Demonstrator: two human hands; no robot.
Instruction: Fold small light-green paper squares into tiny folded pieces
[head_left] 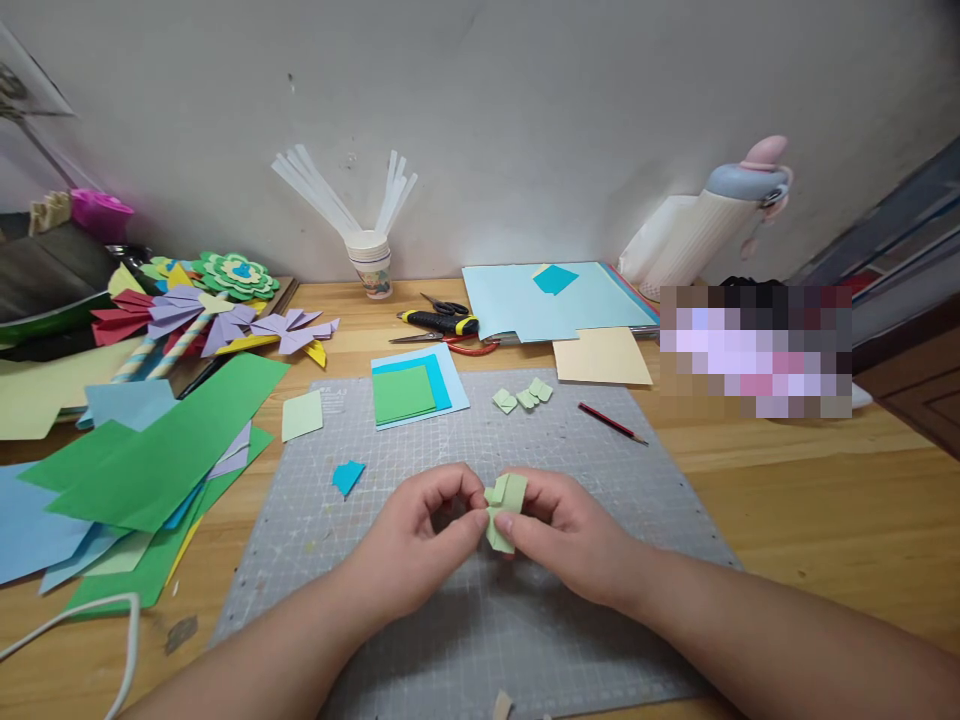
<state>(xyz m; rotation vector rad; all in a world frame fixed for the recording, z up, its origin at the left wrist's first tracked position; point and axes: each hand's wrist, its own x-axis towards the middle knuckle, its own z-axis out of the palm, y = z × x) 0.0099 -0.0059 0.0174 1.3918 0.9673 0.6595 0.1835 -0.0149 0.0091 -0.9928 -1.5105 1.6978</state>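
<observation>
Over the middle of the grey cutting mat [600,630] a small folded piece of light green paper [511,492] is held between both hands. My left hand [420,535] is closed, its thumb and index finger pinching the paper's left edge. On the other side my right hand [562,530] is closed too, with its thumb pressed on the paper's front. Some of the fingers behind the paper are hidden. Just beyond the hands lie several small folded light green pieces [529,396]. A blue folded scrap [349,478] lies left of my left hand.
Stacked paper squares [405,393] and a pencil [611,423] lie on the mat. Behind are pliers [442,322], scissors [446,304], light blue sheets [532,305] and a paper cup [372,270] with white strips. Green sheets [165,450], paper flowers [236,275] and a white cable [133,640] are left.
</observation>
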